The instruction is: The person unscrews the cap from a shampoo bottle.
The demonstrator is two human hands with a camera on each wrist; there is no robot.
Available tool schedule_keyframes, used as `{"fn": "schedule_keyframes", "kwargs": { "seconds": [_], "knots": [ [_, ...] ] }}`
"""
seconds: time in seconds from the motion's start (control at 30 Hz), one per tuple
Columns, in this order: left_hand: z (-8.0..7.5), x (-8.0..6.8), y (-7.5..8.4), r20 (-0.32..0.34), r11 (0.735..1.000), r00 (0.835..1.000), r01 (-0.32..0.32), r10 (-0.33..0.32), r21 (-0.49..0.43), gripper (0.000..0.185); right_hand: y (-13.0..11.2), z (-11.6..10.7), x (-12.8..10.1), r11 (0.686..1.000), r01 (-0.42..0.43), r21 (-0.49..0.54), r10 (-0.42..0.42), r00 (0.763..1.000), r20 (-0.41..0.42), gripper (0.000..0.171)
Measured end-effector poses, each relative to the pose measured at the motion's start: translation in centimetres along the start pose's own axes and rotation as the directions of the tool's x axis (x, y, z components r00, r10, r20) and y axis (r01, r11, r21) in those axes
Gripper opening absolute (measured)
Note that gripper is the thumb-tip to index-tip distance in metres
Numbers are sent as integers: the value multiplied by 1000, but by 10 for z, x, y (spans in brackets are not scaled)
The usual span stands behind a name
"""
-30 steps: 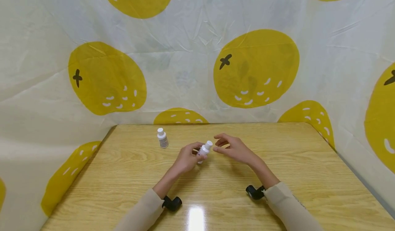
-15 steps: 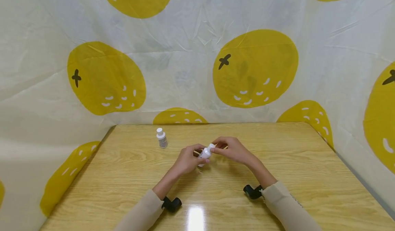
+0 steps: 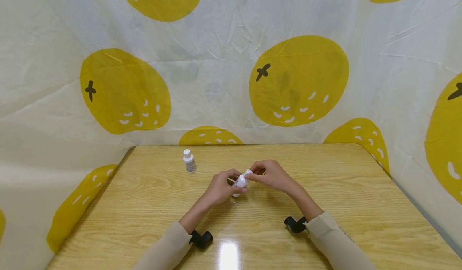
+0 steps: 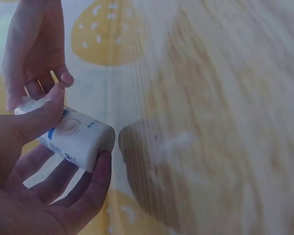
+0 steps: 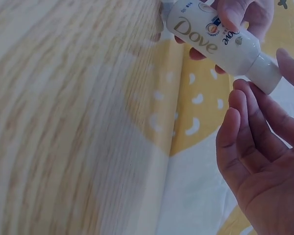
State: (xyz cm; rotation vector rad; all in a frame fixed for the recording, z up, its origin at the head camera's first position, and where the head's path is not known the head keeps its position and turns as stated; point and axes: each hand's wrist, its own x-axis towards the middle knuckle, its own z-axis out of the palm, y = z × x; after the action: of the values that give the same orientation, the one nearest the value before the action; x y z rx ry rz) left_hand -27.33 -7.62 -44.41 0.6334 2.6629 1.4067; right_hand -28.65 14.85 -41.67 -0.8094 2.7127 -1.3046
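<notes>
A small white Dove bottle (image 3: 240,181) is held tilted just above the wooden table (image 3: 346,206), cap pointing right. My left hand (image 3: 226,183) grips its body, thumb on top and fingers underneath; the left wrist view shows the bottle's base (image 4: 81,142) in that grip. My right hand (image 3: 255,175) pinches the white cap (image 3: 248,173) with its fingertips. In the right wrist view the bottle (image 5: 210,36) hangs at the top, and my right fingers (image 5: 245,127) curl up to the cap (image 5: 265,73).
A second small white-capped bottle (image 3: 189,161) stands upright at the table's back left. A white cloth with yellow fruit prints (image 3: 299,81) walls in the table at the back and both sides. Black wrist cameras (image 3: 201,238) sit under both sleeves.
One second ago my right hand was open, just right of the cap. It has closed in and now pinches the cap. The bottle has sunk slightly toward the table.
</notes>
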Motion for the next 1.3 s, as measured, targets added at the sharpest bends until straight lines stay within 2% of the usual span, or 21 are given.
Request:
{"fn": "schedule_keyframes", "kwargs": {
  "seconds": [0.43,0.57,0.8,1.03,1.3],
  "knots": [
    [0,2,0,36,999,999,-36,37,-6,38,1,0,0,999,-36,9,36,999,-7,20],
    [0,2,-1,49,1000,999,-22,23,-20,39,0,0,0,999,-39,11,39,999,-10,20],
    [1,0,0,93,989,995,53,-40,-141,43,-1,2,-1,999,-42,7,42,999,-11,20],
    [2,-1,-1,92,986,995,46,-32,-158,44,-4,2,-2,999,-35,-1,35,999,-18,21],
    [2,-1,-1,110,989,994,21,-4,-149,33,-2,3,-1,1000,-16,-23,15,1000,-26,19]
  ]
}}
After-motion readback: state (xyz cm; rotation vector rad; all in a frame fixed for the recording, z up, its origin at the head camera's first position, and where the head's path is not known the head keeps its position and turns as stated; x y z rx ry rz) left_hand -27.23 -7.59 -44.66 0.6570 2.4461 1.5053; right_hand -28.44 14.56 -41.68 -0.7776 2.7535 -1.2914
